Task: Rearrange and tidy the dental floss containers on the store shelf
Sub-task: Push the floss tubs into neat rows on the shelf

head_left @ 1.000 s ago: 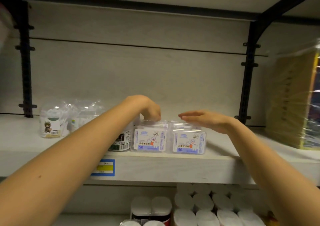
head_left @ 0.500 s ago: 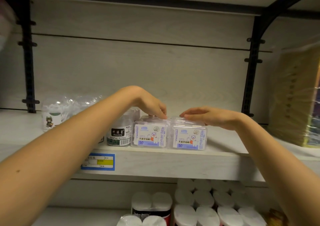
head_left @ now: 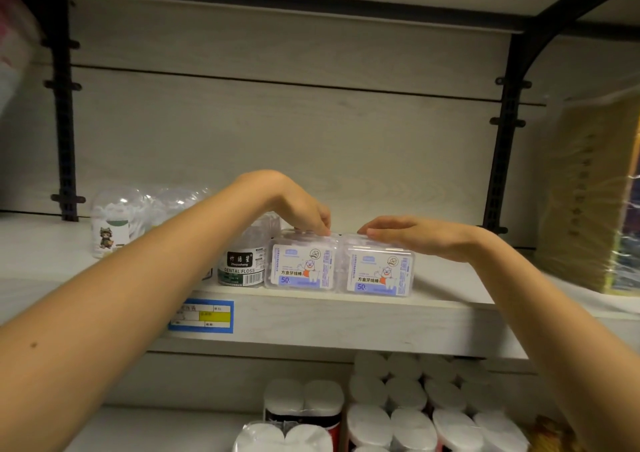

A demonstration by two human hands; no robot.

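two clear rectangular plastic floss boxes with white-and-purple cartoon labels sit side by side, touching, at the front edge of the pale wooden shelf (head_left: 346,316), about centre frame. the left hand (head_left: 298,205) comes in from lower left with fingertips bunched together, pressing down on the top back edge of the left floss box (head_left: 302,263). the right hand (head_left: 415,235) lies flat, fingers together, palm down over the top of the right floss box (head_left: 379,271). just left of them is a round clear tub with a dark "dental floss" label (head_left: 244,262), touching the left box. further left, clear domed tubs with a cat sticker (head_left: 114,223). blue and yellow price tag (head_left: 202,315) on the shelf lip. white paper rolls (head_left: 408,417) on the shelf below.
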